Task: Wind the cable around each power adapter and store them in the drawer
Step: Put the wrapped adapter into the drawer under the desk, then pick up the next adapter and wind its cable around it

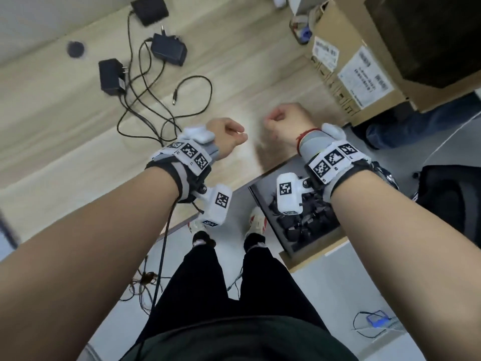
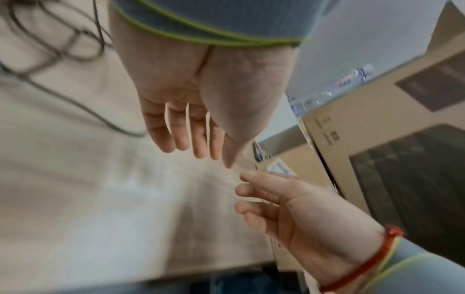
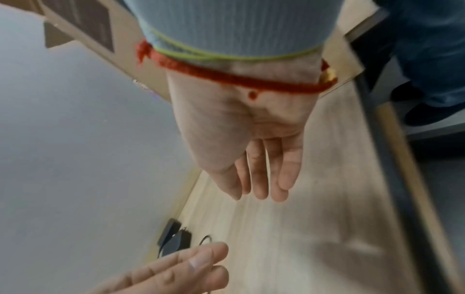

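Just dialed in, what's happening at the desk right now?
A person stands at the wooden desk with both hands empty above it: the left hand and the right hand hold nothing. Three black power adapters lie at the far left of the desk, their cables loose and tangled, none wound. The drawer under the desk's near edge is open and already holds dark items, too indistinct to name.

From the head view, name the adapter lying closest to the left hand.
The lower-left adapter, prongs pointing right; the other two lie farther up the desk.
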